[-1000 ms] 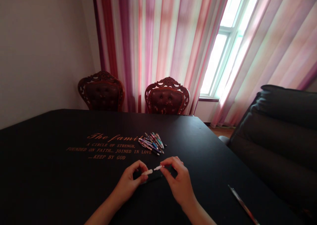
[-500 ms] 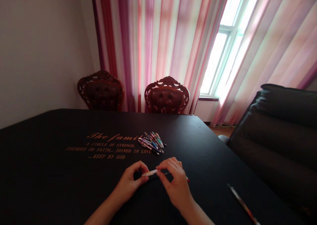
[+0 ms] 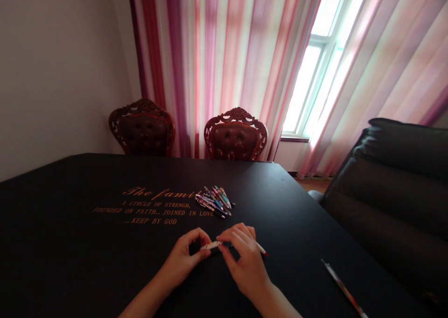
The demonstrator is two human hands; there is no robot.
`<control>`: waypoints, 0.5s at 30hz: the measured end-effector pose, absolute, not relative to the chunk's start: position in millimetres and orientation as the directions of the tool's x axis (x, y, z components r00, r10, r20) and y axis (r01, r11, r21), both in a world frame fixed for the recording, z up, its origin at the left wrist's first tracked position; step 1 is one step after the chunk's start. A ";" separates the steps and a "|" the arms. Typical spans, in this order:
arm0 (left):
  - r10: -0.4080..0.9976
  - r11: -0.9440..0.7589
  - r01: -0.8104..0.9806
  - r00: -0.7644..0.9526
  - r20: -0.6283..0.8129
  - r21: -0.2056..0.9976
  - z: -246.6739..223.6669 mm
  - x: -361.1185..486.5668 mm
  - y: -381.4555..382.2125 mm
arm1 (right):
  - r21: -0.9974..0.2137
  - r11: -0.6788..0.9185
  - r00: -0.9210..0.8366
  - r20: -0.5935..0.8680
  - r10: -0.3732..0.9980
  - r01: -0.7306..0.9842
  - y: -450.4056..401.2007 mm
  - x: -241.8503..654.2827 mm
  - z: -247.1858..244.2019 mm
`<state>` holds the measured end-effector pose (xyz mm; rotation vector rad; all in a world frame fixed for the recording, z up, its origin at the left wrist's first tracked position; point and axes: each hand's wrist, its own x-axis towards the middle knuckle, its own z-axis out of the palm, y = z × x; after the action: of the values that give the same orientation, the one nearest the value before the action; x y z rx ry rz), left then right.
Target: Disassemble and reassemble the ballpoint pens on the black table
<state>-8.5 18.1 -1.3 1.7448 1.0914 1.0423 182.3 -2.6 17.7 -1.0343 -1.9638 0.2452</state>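
Note:
My left hand (image 3: 187, 252) pinches one end of a short white pen part (image 3: 210, 245) between thumb and fingertips. On its other end, the thumb and fingertips of my right hand (image 3: 243, 252) are closed. Past the right hand's knuckles pokes a white piece with a red tip (image 3: 262, 250); the rest of it is hidden behind the hand. Something thin and dark shows just under the held part, too small to tell. Beyond both hands, a pile of several colourful pens (image 3: 216, 200) lies on the black table (image 3: 87, 262).
A long slim pen (image 3: 343, 287) lies near the table's right side. Two carved chairs (image 3: 143, 130) stand behind the far edge, and a black leather seat (image 3: 395, 192) is at the right. Gold lettering marks the tabletop.
My right hand has shifted slightly left along the white part, its fingers nearer my left hand. More of the red-tipped white piece shows beside it. My left hand has stayed in place.

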 end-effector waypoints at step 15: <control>0.991 -0.133 0.055 0.033 0.132 0.990 -9.4 -22.0 29.6 | -0.434 0.519 -0.325 0.447 0.834 0.737 19.1 226.9 3.9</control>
<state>-22.0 29.6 -9.4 1.3638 1.1636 1.2565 226.9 19.1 3.9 -1.2729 -2.1288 0.1989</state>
